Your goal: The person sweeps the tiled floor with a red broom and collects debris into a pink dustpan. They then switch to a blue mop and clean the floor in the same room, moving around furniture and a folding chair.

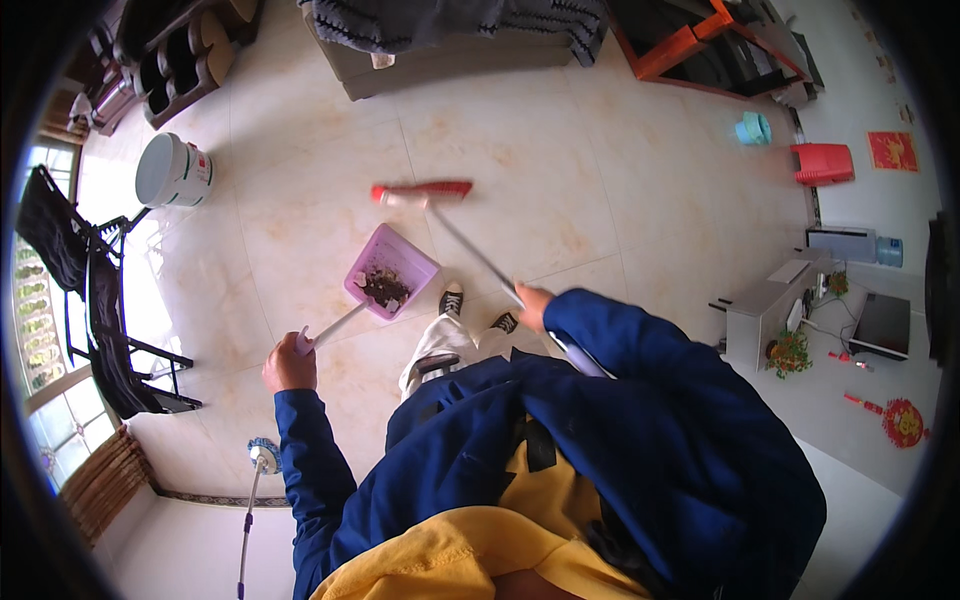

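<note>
My left hand (pixel 291 363) grips the handle of a long-handled pink-purple dustpan (pixel 410 261), which rests on the floor left of my feet. A heap of dark debris (pixel 385 285) with pale scraps lies in the pan. My right hand (pixel 534 306) is closed around the grey shaft of a broom (pixel 472 249); the lower end of that shaft passes under my right sleeve. The broom's red-bristled head (pixel 442 190), slightly blurred, is at the floor beyond the dustpan and apart from it.
Pale marble-look tiles (pixel 517 150) surround me. On the left stand a white bucket (pixel 174 171) and a black folding recliner (pixel 105 300); a mop (pixel 259 461) leans behind. A covered table (pixel 450 56) is ahead. To the right are a small blue bin (pixel 753 129), a red plastic stool (pixel 823 164) and a cabinet (pixel 772 292).
</note>
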A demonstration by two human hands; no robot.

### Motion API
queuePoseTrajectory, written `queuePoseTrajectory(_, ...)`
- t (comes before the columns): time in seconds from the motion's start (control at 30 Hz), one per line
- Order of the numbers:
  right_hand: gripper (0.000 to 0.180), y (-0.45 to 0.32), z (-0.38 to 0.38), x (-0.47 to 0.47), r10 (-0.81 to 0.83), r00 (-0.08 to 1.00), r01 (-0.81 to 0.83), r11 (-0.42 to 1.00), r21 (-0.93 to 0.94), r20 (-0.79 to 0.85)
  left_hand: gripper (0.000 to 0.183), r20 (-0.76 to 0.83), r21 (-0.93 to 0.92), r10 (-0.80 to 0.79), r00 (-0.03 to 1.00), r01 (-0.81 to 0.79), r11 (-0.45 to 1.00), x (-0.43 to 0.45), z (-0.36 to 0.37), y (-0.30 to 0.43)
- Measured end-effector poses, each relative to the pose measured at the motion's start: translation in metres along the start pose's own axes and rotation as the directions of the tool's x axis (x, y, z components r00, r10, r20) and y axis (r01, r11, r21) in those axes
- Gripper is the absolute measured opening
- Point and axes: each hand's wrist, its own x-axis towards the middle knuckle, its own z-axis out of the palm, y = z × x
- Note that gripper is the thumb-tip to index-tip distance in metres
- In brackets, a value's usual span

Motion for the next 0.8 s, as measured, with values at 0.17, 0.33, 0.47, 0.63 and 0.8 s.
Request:
queuePoseTrajectory(0.17,0.023,-0.002,-0.042,-0.069,-0.171,0.934,-0.005,0.872,0.489,0.314,0.009,-0.067,0.0,0.044,0.997,-0.044,0.999,0.001,0.005,0.001)
queuePoseTrajectory(0.33,0.053,-0.035,-0.08,-0.091,-0.133,0.946,-0.004,0.907,0.421,0.296,0.015,-0.086,0.06,-0.031,0.996,0.036,0.998,-0.015,0.022,-0.025)
queuePoseTrajectory(0.47,0.024,-0.058,-0.089,-0.018,-0.284,0.956,0.276,0.955,0.109,0.074,0.015,-0.146,0.013,-0.122,0.982,0.125,0.992,-0.04,0.022,-0.038)
queuePoseTrajectory(0.63,0.018,-0.114,-0.075,0.12,-0.319,0.929,0.228,0.892,-0.391,-0.186,0.017,-0.119,-0.104,-0.338,0.934,0.327,0.939,-0.095,0.036,-0.071)
queuePoseTrajectory(0.8,0.023,-0.127,-0.062,0.182,-0.26,0.955,0.17,0.876,-0.451,-0.145,0.012,-0.181,-0.022,-0.414,0.892,0.418,0.908,-0.14,0.057,-0.085)
